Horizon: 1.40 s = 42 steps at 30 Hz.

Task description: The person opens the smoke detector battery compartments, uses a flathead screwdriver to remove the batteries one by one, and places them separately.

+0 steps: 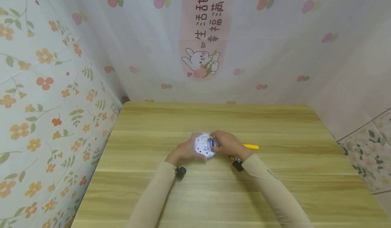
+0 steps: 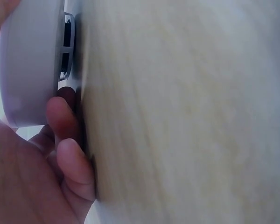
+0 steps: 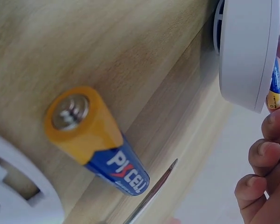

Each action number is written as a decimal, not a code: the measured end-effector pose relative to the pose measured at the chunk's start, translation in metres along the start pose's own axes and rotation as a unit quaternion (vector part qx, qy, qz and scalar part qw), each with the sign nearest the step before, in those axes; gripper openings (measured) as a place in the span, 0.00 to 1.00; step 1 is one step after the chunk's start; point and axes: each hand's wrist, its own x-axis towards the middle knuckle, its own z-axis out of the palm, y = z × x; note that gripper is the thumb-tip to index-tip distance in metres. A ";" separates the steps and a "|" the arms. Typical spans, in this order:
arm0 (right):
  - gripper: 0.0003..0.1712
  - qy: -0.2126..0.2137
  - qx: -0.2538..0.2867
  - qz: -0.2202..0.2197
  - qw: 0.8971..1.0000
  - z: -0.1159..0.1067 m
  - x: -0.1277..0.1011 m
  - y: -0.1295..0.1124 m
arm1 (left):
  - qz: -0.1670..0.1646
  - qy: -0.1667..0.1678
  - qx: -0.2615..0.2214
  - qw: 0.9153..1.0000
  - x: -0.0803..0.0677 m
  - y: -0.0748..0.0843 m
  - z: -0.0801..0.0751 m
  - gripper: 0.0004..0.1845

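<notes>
A white round smoke detector [image 1: 201, 149] is face down just above the wooden table, its printed back upward and its vented side toward the tabletop. My left hand [image 1: 187, 149] grips its left edge, fingers curled beneath the rim in the left wrist view. My right hand [image 1: 227, 143] is at the detector's right side, its fingers on a blue and yellow battery [image 3: 276, 84] at the back. How deep that battery sits in the detector is hidden. A second blue and yellow battery [image 3: 102, 144], marked PKCELL, lies on the table under the right wrist.
To the right of the right hand lies a tool with a yellow handle [image 1: 251, 147]; a pointed metal shaft [image 3: 154, 192] shows beyond the loose battery. A white plastic piece with cut-outs [image 3: 42, 200] rests nearby. Patterned curtains [image 1: 146, 51] stand behind the table [image 1: 146, 126].
</notes>
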 end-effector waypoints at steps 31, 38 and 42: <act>0.34 0.017 0.069 0.058 0.996 -0.008 -0.036 0.037 | -0.010 0.013 0.016 1.000 0.001 -0.001 0.000 0.63; 0.34 -0.006 0.049 0.044 0.998 -0.007 -0.044 0.040 | -0.007 0.010 0.011 1.000 0.000 0.002 0.000 0.63; 0.32 -0.019 0.031 0.036 0.999 -0.006 -0.046 0.040 | -0.007 0.010 0.006 1.000 0.000 0.003 0.000 0.63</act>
